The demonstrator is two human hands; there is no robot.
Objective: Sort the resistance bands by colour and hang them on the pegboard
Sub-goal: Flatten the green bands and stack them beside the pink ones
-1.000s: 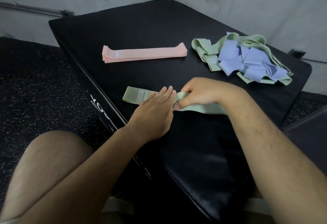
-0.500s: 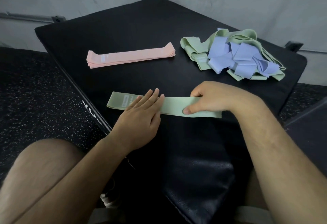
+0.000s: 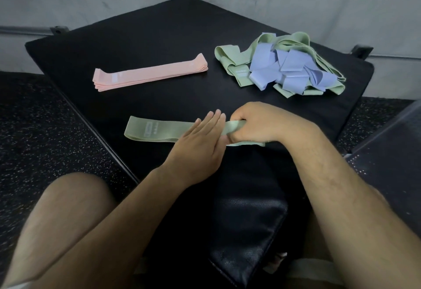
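On the black bench (image 3: 159,38), the left hand (image 3: 200,142) presses straight fingers (image 3: 211,120) flat on a green resistance band (image 3: 157,130); the right hand (image 3: 255,124) grips its other end, fingers curled round it.

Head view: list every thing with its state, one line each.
green band: lying flat on the black pad, held by both hands.
left hand: fingers straight, pressing the green band.
right hand: fingers curled round the green band.
pink bands: stacked flat, untouched.
green and blue pile: tangled, unsorted.
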